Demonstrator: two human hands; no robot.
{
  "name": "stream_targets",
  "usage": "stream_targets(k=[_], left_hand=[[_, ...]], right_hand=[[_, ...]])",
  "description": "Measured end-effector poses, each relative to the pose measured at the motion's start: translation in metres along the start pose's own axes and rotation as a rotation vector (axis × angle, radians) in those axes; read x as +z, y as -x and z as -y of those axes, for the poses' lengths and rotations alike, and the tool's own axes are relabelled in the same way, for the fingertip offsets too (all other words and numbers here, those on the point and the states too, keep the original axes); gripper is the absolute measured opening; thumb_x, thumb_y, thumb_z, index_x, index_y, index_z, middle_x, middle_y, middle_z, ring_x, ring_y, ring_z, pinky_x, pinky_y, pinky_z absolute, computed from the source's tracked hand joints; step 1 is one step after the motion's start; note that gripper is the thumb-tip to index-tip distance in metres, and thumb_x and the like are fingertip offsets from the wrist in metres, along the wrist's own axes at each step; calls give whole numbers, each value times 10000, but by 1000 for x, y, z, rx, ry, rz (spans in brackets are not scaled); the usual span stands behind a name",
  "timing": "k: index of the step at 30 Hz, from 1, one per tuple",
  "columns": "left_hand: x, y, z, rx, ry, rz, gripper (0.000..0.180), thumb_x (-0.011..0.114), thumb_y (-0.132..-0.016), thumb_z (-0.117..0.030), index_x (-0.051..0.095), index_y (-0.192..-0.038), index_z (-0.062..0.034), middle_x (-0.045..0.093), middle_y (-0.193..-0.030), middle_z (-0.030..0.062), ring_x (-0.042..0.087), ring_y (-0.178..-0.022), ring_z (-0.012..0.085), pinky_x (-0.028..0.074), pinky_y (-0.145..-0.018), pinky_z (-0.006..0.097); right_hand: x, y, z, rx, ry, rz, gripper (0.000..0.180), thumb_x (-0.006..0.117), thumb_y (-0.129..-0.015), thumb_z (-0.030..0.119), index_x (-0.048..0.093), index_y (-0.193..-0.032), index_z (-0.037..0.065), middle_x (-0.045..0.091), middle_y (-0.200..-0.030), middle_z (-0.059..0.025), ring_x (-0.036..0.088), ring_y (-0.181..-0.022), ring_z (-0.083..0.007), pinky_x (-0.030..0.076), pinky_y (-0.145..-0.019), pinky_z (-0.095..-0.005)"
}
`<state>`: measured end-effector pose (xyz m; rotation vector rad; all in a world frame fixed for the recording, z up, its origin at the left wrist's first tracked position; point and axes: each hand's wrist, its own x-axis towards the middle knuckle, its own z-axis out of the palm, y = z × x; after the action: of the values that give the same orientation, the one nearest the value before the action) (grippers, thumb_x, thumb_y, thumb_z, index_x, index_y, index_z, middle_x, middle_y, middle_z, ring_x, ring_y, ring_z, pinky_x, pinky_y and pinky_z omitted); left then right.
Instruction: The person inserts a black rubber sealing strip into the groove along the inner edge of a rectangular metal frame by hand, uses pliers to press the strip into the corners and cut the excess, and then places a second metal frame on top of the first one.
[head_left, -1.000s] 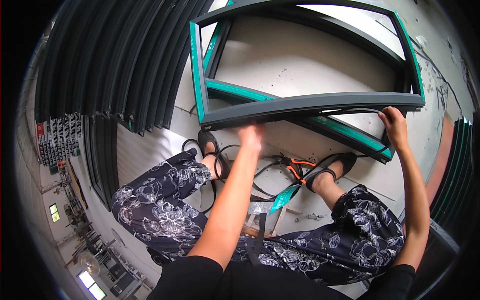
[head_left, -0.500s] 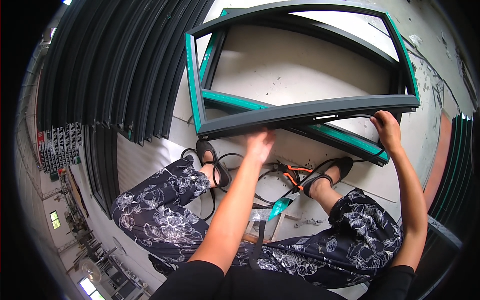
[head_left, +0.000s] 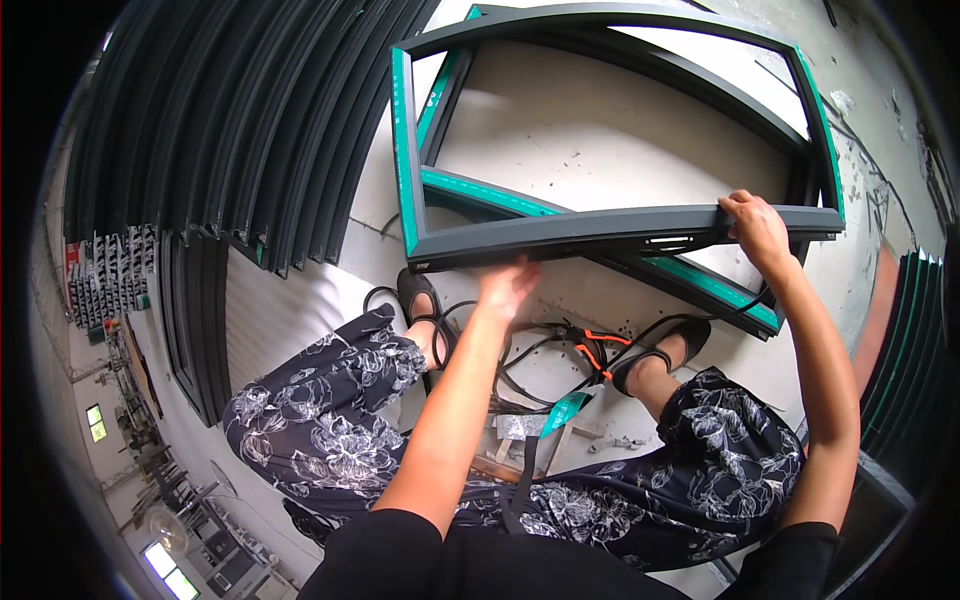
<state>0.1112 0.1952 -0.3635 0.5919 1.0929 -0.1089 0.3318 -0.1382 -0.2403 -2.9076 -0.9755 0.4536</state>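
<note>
A dark grey window frame (head_left: 600, 228) with green film on its short sides lies across a second dark frame (head_left: 690, 275) on the floor. My left hand (head_left: 508, 287) is at the near rail from below, left of its middle, its fingertips partly hidden by the rail. My right hand (head_left: 760, 235) grips the same rail farther right, fingers curled over its upper edge. A thin black rubber strip (head_left: 685, 247) bows out of the rail's near side beside this hand. More of the black strip (head_left: 650, 328) trails down to the floor between my feet.
Orange-handled pliers (head_left: 592, 350) lie among strip coils between my shoes. Nearer me is a small wooden stool (head_left: 560, 445) with a green film scrap (head_left: 566, 410). Many dark profiles (head_left: 230, 130) stand stacked at left; green-edged ones (head_left: 900, 340) stand at right.
My right hand has moved from below the rail up onto it, slightly left. The upper frame has shifted a little right in view. My left hand stays under the rail.
</note>
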Motion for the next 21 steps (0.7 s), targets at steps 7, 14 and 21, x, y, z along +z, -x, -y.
stream_targets(k=[7,14,21], left_hand=[[-62,-6,-43,27,21,-88,235,554,-794,46,522,-1018,-18,601,-965,112,582,-966,318,472,-888,448],[-136,-6,-96,103,154,-232,275,484,-770,94,513,-1010,-37,601,-905,102,601,-908,289,497,-852,452],[-113,11,-72,44,270,-28,120,517,-867,-62,544,-983,-48,591,-1042,134,559,-1010,283,442,-926,443]], right_hand=[[-4,-11,3,29,-35,85,348,690,-575,-5,617,-912,50,589,-967,-89,577,-904,-283,464,-781,-356],[-5,-16,4,24,-28,106,350,693,-566,-4,628,-906,47,588,-952,-92,572,-901,-286,461,-784,-356],[-7,-15,1,58,-44,147,384,708,-549,-6,631,-921,54,584,-955,-89,571,-904,-288,461,-794,-356]])
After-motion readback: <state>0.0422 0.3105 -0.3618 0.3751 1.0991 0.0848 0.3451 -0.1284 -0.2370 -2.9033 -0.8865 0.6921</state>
